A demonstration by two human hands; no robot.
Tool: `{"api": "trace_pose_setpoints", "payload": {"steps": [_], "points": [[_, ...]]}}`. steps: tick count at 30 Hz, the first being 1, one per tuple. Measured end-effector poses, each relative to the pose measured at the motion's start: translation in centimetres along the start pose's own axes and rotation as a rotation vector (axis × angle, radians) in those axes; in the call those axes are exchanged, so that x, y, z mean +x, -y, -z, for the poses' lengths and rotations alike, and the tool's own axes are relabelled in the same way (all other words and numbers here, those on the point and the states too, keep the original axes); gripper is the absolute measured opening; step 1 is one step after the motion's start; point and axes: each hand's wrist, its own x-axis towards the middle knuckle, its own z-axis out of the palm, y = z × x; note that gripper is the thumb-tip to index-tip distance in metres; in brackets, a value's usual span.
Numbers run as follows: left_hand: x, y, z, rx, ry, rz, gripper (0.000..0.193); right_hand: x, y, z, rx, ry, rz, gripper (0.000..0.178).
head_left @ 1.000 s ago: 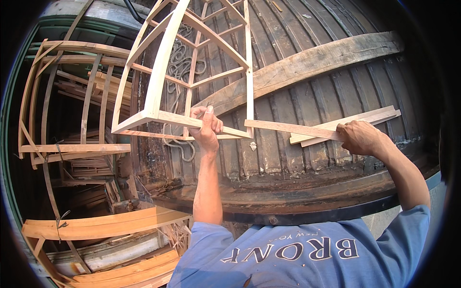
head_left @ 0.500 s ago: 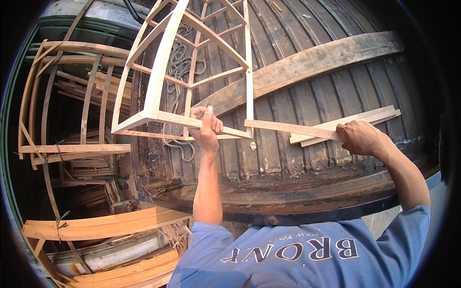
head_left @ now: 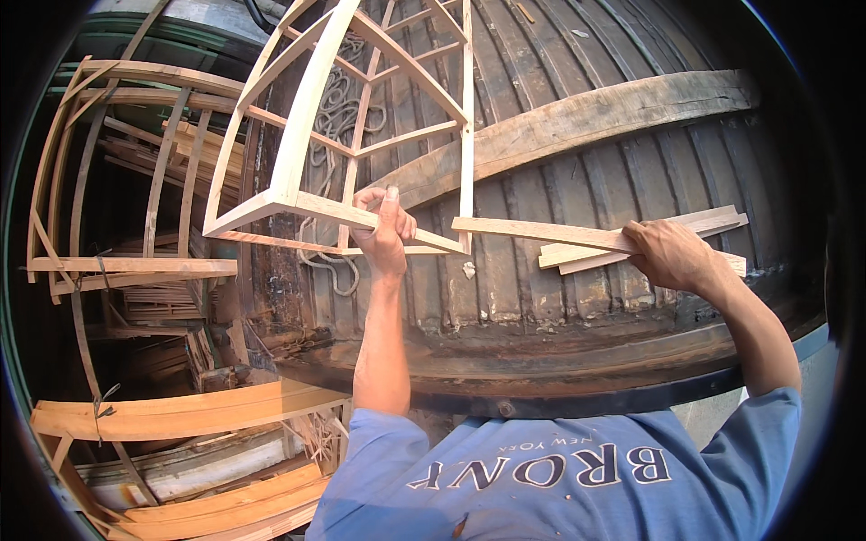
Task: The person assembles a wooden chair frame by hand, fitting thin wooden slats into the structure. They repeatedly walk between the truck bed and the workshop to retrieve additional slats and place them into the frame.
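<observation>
My left hand [head_left: 383, 233] is closed around the bottom bar of an open wooden frame [head_left: 313, 108] built of pale slats with cross bars. The frame leans away toward the upper edge of the view, where its far end is cut off. In my right hand [head_left: 669, 254] is a loose wooden slat [head_left: 541, 233], gripped toward its right end. The slat's left end lies at the frame's lower right corner, overlapping it; whether they touch cannot be told. A short stretch of the slat sticks out to the right of my hand.
Behind my right hand, loose slats [head_left: 719, 219] lie on the ribbed metal truck bed [head_left: 532, 293]. A thick weathered plank [head_left: 604, 117] crosses the bed. Rope [head_left: 336, 122] lies coiled behind the frame. Tied wooden frames [head_left: 135, 266] stand at the left, above curved timber pieces [head_left: 180, 410].
My right hand has shifted slightly left along the slat, and its right end now shows beyond the hand. The left hand keeps its hold on the frame. The whole view has shifted a little.
</observation>
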Motion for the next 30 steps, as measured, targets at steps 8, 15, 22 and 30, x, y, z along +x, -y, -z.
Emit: {"api": "trace_pose_setpoints", "payload": {"steps": [8,15,22,30], "points": [[-0.2,-0.4,-5.6,0.026,0.135,-0.047,0.022,-2.6,0.4,5.0,0.135,-0.438,-0.097,0.028],[0.1,1.5,-16.6,0.314,0.353,-0.232,0.052,-7.3,-2.5,8.6,0.119,-0.784,-0.332,0.034],[0.3,0.6,-17.9,0.400,0.597,-0.196,0.071,-15.7,3.3,6.9,0.934,-1.215,-0.015,0.042],[-1.3,0.0,6.1,0.946,1.170,0.360,0.065,-21.8,18.6,-0.7,0.911,-0.541,-0.025,0.055]]}}
